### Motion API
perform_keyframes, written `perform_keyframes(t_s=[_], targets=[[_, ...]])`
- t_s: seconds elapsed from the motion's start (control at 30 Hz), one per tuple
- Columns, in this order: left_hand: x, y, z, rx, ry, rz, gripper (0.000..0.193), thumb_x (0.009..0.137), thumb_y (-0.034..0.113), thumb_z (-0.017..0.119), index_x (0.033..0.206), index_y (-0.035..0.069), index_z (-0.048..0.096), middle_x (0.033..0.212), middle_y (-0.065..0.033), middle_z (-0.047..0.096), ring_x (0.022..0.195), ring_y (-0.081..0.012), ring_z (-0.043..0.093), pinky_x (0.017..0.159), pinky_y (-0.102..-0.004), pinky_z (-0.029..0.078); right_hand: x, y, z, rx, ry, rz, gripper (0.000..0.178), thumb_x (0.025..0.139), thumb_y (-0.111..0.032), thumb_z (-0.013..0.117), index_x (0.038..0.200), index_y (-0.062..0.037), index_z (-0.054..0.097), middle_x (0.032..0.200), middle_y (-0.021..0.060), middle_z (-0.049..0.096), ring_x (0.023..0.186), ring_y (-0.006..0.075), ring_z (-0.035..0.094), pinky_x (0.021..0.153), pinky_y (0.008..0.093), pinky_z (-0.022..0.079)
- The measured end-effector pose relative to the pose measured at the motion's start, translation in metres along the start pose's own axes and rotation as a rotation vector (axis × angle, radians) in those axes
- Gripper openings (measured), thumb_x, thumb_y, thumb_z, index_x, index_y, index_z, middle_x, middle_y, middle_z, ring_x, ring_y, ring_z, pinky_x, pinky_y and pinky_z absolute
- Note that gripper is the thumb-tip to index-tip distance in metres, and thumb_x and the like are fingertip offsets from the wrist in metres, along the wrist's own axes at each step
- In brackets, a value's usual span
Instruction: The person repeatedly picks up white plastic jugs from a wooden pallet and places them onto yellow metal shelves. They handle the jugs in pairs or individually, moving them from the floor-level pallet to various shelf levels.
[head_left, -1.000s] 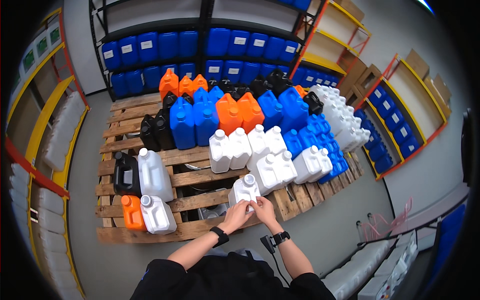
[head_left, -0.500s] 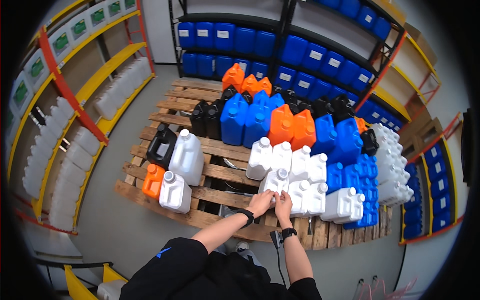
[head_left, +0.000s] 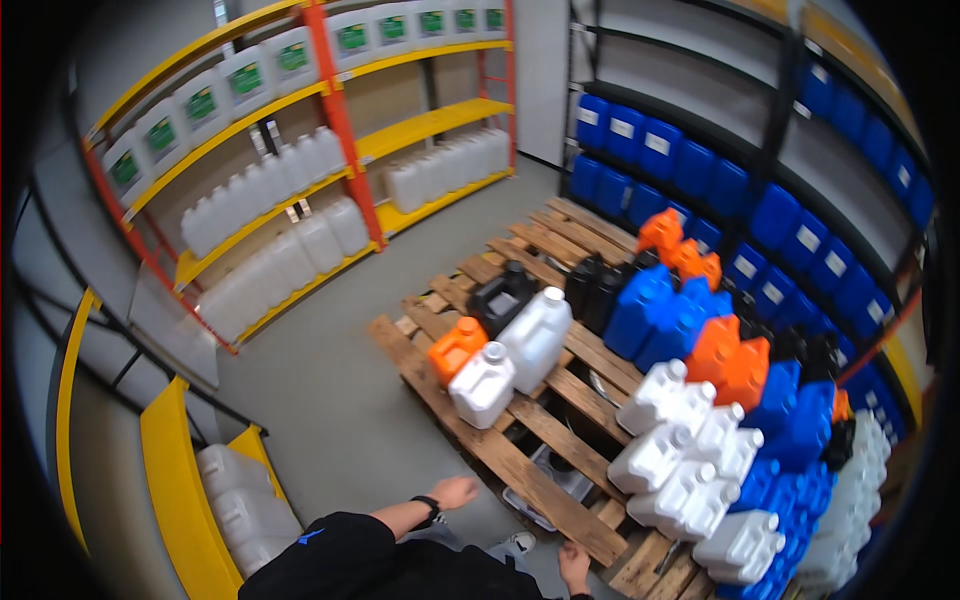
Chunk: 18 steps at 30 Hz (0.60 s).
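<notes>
My left hand [head_left: 456, 492] hangs over the floor, off the near side of the wooden pallet [head_left: 478, 455]. My right hand [head_left: 575, 566] is low beside the pallet's near corner. No object shows in either hand; their fingers are blurred and partly hidden. Nearest my left hand on the pallet is a white jerrycan [head_left: 482, 388], grouped with a small orange one [head_left: 458, 346], a black one [head_left: 500, 295] and a taller translucent one [head_left: 537, 340]. To the right stand several white jerrycans [head_left: 645, 458], apart from my right hand.
Blue [head_left: 640, 312], orange [head_left: 715, 350] and black jerrycans crowd the pallet's far part. Yellow-and-red shelving [head_left: 345, 170] with white containers stands at the left. Black shelving [head_left: 680, 92] with blue jerrycans is at the back. A yellow rack [head_left: 175, 480] is near my left side.
Both hands have come off the white jerrycan at the pallet's front and dropped to my sides. The view has swung left, so the pallet now lies further right.
</notes>
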<state>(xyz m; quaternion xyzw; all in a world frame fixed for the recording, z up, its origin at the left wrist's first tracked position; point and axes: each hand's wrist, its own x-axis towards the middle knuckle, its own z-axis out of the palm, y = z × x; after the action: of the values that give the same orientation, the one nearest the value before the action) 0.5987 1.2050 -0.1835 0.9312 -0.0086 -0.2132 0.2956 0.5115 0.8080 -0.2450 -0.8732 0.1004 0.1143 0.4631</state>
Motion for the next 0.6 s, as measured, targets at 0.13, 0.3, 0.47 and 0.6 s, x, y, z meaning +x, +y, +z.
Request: perform_keyframes(t_s=[0.13, 0.3, 0.47, 0.6], targets=[[-0.147, -0.181, 0.029, -0.054, -0.075, -0.756, 0.036, 0.087, 0.034, 0.062, 0.109, 0.009, 0.075, 0.113, -0.0204, 0.071, 0.11, -0.0396, 0.067, 0.093, -0.049, 0.054, -0.005, 0.097, 0.055, -0.134, -0.478, 0.245, 0.022, 0.09, -0.017, 0.068, 0.103, 0.0006, 0.069, 0.086, 0.0129, 0.072, 0.073, 0.0209, 0.07, 0.065, 0.0343, 0.056], [-0.304, -0.274, 0.076, -0.325, 0.114, -0.961, 0.041, 0.086, 0.038, 0.057, 0.105, 0.006, 0.075, 0.106, -0.0229, 0.072, 0.104, -0.044, 0.067, 0.092, -0.0503, 0.053, 0.003, 0.03, 0.118, -0.283, -0.653, 0.262, 0.023, 0.093, -0.025, 0.063, 0.095, -0.0035, 0.069, 0.084, 0.0123, 0.072, 0.072, 0.0249, 0.07, 0.06, 0.0384, 0.055], [-0.419, -0.328, 0.153, -0.356, 0.076, -0.862, 0.054, 0.092, 0.05, 0.051, 0.119, 0.007, 0.07, 0.125, -0.0184, 0.067, 0.118, -0.039, 0.061, 0.103, -0.0448, 0.049, 0.036, -0.025, 0.194, -0.413, -0.706, 0.033, 0.03, 0.097, -0.034, 0.059, 0.086, -0.0077, 0.069, 0.081, 0.0116, 0.071, 0.071, 0.0288, 0.07, 0.055, 0.0424, 0.053], [-0.482, -0.353, 0.175, -0.651, 0.104, -1.172, 0.049, 0.089, 0.047, 0.056, 0.115, 0.009, 0.073, 0.116, -0.0173, 0.071, 0.111, -0.0375, 0.065, 0.098, -0.0434, 0.052, 0.049, -0.109, 0.257, -0.402, -0.663, 0.024, 0.028, 0.099, -0.034, 0.055, 0.088, -0.0117, 0.069, 0.08, 0.008, 0.069, 0.073, 0.0289, 0.067, 0.059, 0.0444, 0.052]])
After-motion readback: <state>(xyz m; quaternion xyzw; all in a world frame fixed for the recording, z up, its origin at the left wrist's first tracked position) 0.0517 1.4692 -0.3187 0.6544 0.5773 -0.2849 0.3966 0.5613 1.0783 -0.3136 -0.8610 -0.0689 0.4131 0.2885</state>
